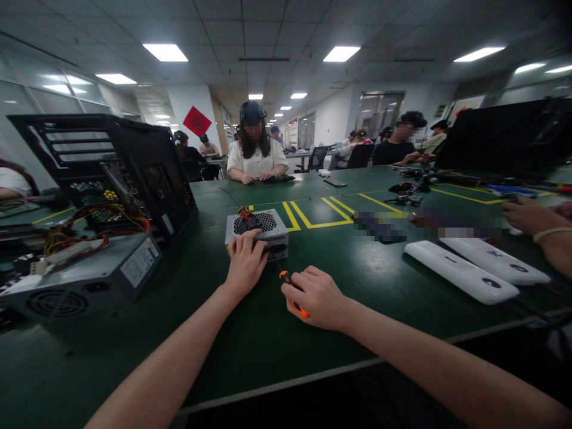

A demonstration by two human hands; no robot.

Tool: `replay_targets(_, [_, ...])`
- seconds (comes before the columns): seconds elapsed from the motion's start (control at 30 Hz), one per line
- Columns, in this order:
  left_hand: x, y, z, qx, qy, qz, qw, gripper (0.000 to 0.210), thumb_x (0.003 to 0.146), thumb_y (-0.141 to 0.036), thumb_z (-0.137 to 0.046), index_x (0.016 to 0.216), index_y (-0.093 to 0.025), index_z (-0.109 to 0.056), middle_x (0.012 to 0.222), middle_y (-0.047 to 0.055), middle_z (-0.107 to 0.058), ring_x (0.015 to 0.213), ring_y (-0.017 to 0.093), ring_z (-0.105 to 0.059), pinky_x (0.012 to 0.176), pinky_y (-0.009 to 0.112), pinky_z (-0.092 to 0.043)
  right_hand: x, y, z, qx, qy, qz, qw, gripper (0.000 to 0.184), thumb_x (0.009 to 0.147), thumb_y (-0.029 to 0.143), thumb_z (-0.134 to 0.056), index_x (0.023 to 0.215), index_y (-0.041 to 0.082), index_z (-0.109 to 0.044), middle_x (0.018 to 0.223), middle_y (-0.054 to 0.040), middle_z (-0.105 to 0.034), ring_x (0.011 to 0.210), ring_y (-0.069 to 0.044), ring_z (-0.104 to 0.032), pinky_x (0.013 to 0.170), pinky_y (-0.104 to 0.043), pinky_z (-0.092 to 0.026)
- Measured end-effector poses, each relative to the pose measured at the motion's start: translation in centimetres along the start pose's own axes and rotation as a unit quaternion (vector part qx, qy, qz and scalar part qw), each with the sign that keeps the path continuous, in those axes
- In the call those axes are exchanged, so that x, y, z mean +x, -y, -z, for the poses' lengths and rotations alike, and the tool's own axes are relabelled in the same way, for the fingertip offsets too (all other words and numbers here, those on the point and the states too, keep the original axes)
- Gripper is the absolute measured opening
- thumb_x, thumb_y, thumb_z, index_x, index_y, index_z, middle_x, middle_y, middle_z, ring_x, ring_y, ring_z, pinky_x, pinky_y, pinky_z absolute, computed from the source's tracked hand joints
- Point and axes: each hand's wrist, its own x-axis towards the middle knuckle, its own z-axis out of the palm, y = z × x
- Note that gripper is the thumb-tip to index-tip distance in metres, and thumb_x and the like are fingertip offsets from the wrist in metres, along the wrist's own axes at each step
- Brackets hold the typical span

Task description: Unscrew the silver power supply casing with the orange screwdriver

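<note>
Box (pixel 277 225) of grey metal, right there in the middle of the green table (pixel 232 357), its grille facing up and a knot of cables (pixel 246 221) bunched on top! Over it lay the left hand (pixel 245 257), fingers draped across the near top edge beside those cables; whether they pinched anything or merely pressed, you couldn't tell. And the right hand (pixel 318 298), well wrapped around an orange-and-black screwdriver (pixel 285 276), just in front of the box, the thin blade pointing at its near side; contact at the tip was too small to call. The two hands were apart, each with its own charge. As for handling, this one looked dense and weighty for its bulk, stiff all over, smooth on the painted faces and perhaps sharp at the edges; both flat sides seemed the place to take hold, never the cables, which looked soft and easy to tug loose. Out to the left, a larger power unit (pixel 109 271) showed its fan and label, with a black computer case (pixel 156 173) standing behind it. Over on the right, two white devices (pixel 462 273) lay side by side, with another person's hand (pixel 529 215) beyond them, and across the table sat a person in a white top (pixel 257 158), hands low over the surface!
</note>
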Motion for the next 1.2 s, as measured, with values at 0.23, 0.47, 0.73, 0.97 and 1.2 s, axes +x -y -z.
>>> replay_targets(0.23, [0.0,-1.1,0.0,-0.193,0.165,0.192,0.948,0.018,0.081,-0.025,-0.043,0.084,-0.017,-0.059,0.080,0.004,-0.064,0.066,0.014,-0.058,0.063,0.025,-0.042,-0.6,0.0,0.6,0.069,-0.043,-0.055,0.995,0.011,0.078,0.020,-0.047,0.081,0.015,-0.056,0.069,-0.0016,-0.058,0.060,-0.012,-0.049,0.061,-0.026,-0.034])
replay_targets(0.47, [0.2,-0.1,-1.0,-0.353,0.271,0.307,0.841,0.020,0.078,-0.026,-0.045,0.081,-0.014,-0.061,0.068,0.003,-0.064,0.035,0.005,-0.044,0.039,0.018,-0.033,-0.8,-0.5,1.1,0.117,-0.050,-0.091,0.988,0.009,0.077,0.021,-0.049,0.081,0.016,-0.055,0.070,-0.0010,-0.060,0.061,-0.012,-0.052,0.062,-0.026,-0.036])
replay_targets(0.73, [0.5,-1.2,-0.9,-0.477,0.270,0.376,0.746,0.027,0.078,-0.021,-0.045,0.100,-0.012,-0.057,0.085,0.007,-0.065,0.035,0.002,-0.039,0.032,0.015,-0.022,-1.3,-2.4,1.5,0.173,-0.087,-0.257,0.947,0.006,0.078,0.023,-0.050,0.082,0.018,-0.051,0.073,0.0003,-0.059,0.058,-0.011,-0.050,0.060,-0.025,-0.039])
replay_targets(0.97, [0.2,-1.0,-1.7,-0.497,0.222,0.346,0.764,0.024,0.078,-0.023,-0.046,0.095,-0.011,-0.057,0.092,0.008,-0.064,0.036,0.000,-0.039,0.033,0.015,-0.024,-1.5,-2.5,1.6,0.192,-0.117,-0.268,0.937,0.006,0.078,0.024,-0.052,0.081,0.019,-0.051,0.072,0.0010,-0.058,0.058,-0.010,-0.051,0.061,-0.025,-0.040])
replay_targets(1.2, [0.1,-1.1,-1.9,-0.479,0.213,0.335,0.783,0.024,0.077,-0.024,-0.047,0.095,-0.012,-0.057,0.087,0.007,-0.066,0.035,0.002,-0.040,0.035,0.017,-0.027,-1.6,-2.4,2.1,0.246,-0.101,-0.271,0.925,0.005,0.078,0.024,-0.051,0.079,0.019,-0.052,0.069,0.0017,-0.057,0.055,-0.009,-0.050,0.057,-0.023,-0.040])
